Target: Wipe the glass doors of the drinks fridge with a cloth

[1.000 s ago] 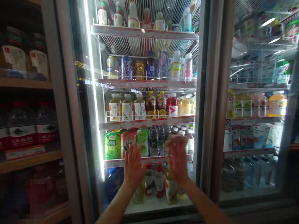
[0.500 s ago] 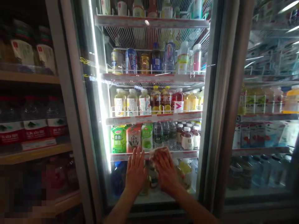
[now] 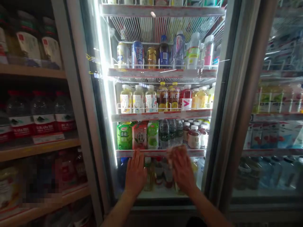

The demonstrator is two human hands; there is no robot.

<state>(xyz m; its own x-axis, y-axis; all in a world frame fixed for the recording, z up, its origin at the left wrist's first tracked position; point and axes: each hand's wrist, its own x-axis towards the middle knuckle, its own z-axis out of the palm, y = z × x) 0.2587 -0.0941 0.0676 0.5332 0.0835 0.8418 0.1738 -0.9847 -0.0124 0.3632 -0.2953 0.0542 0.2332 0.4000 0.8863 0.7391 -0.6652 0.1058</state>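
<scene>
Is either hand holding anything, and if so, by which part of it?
The right grip holds a pale cloth beneath its fingers; exactly which part is grasped is hidden. The left grip is open, holding nothing.

Access to the bottles (image 3: 138,99) is barred by the glass door (image 3: 163,196). Across the door's upper part, room is left above the left hand (image 3: 135,175) and right hand (image 3: 183,171); lower down, a gap is left between them. Passage is blocked right of the door by a metal upright (image 3: 246,94), left by a grey post (image 3: 75,88).

right hand (image 3: 183,172) | cloth (image 3: 170,155) | shifted rightward since half-second ago | farther from left hand (image 3: 135,174)
</scene>
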